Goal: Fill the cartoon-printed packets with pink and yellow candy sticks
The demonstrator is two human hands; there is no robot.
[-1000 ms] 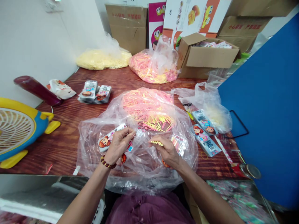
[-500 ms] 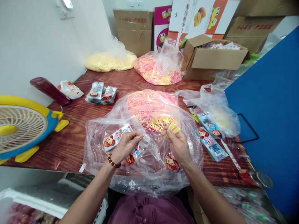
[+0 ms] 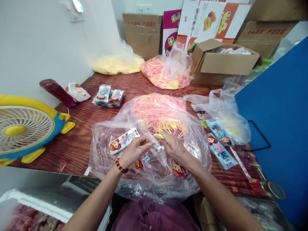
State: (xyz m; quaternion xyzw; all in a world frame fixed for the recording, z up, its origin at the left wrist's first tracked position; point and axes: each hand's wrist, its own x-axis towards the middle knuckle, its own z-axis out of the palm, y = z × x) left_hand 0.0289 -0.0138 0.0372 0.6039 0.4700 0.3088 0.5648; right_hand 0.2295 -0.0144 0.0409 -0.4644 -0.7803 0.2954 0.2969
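My left hand (image 3: 136, 150), with a bead bracelet at its wrist, is closed in a pinch at the edge of a small clear plastic bag (image 3: 157, 148). Close beside it, my right hand (image 3: 174, 147) is closed on a bunch of yellow sticks (image 3: 158, 136), whose ends point at the small bag; the rest is hidden by the fingers. Under both hands spreads a large clear bag (image 3: 103, 163). Loose pink and yellow sticks (image 3: 158, 109) are heaped in its far part. A printed packet stack (image 3: 122, 141) lies by my left hand, and other printed packets are partly covered by my forearms.
A yellow and blue fan (image 3: 26, 128) stands at the left, near a dark red bottle (image 3: 57, 93). Packet stacks (image 3: 102, 95) lie behind. To the right are more packets (image 3: 221, 152), a lidded jar (image 3: 274, 189) and a blue panel (image 3: 276, 106). Filled bags and an open carton (image 3: 228, 62) line the back.
My right hand has moved left with the yellow sticks, up to the small bag by my left hand. The whole view has shifted slightly.
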